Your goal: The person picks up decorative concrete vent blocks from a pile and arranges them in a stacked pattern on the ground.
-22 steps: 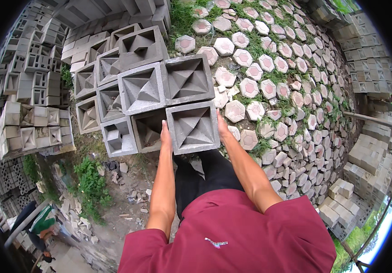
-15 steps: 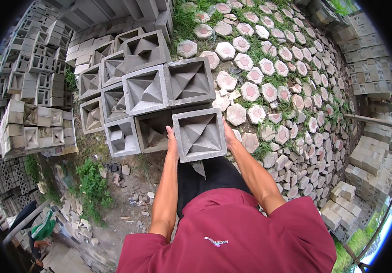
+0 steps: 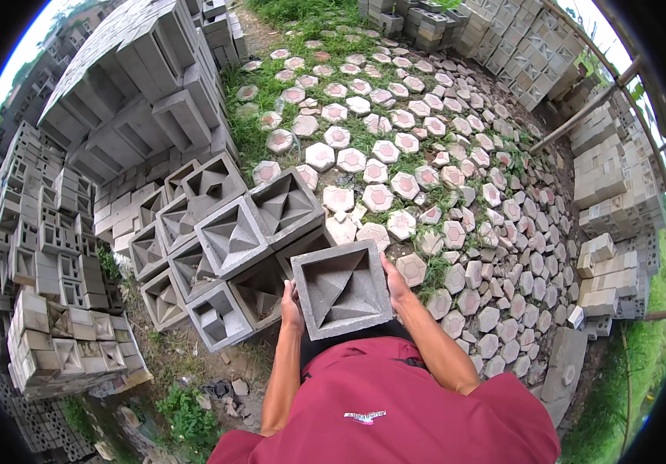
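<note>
A grey square concrete block (image 3: 327,303) with a recessed pattern of angled facets is held between my two hands in front of my body. My left hand (image 3: 292,308) presses its left side, thumb near the upper edge. On the opposite side my right hand (image 3: 397,283) grips it, its fingers partly hidden behind the block. Just left of and beyond it stands a stack of similar patterned blocks (image 3: 234,236). The held block overlaps the stack's near right corner in view; I cannot tell whether they touch.
Hexagonal paving stones (image 3: 377,197) cover the grassy ground ahead and right. A tall pile of grey blocks (image 3: 128,100) rises at the far left, with a smaller pile of weathered blocks (image 3: 66,352) nearer. More stacked blocks (image 3: 607,178) and a wooden pole (image 3: 580,116) line the right.
My view has tilted up and swung right, showing more ground ahead. The block stays in both hands, now slightly tilted and drawn nearer my body, farther from the stack.
</note>
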### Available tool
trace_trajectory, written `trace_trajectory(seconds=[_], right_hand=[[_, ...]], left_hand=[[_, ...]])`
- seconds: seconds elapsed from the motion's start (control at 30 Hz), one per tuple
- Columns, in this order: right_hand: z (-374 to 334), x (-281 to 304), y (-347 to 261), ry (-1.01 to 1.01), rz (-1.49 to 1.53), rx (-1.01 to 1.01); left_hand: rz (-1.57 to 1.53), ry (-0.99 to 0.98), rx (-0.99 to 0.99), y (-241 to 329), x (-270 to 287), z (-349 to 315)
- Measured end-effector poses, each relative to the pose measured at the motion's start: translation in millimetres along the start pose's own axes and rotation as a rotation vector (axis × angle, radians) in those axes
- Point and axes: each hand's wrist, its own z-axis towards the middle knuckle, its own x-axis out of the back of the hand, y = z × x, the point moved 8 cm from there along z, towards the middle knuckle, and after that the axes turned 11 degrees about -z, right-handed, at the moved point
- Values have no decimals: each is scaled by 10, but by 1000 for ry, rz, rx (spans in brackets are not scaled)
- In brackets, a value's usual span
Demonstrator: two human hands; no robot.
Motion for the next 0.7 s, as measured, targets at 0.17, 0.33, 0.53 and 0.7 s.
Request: trace_trajectory(seconds=[0.17, 0.33, 0.53, 0.7], right_hand=[[-859, -517, 37, 68, -37, 289], [-1428, -654, 593, 182, 65, 483], [-2246, -287, 1256, 629, -131, 703], [-3243, -20, 1852, 840, 63, 856]], left_hand=[[127, -130, 76, 399, -221, -340], [377, -265, 164, 572, -164, -670], [503, -358, 292, 281, -189, -1144], [766, -515, 383, -399, -342, -1506]])
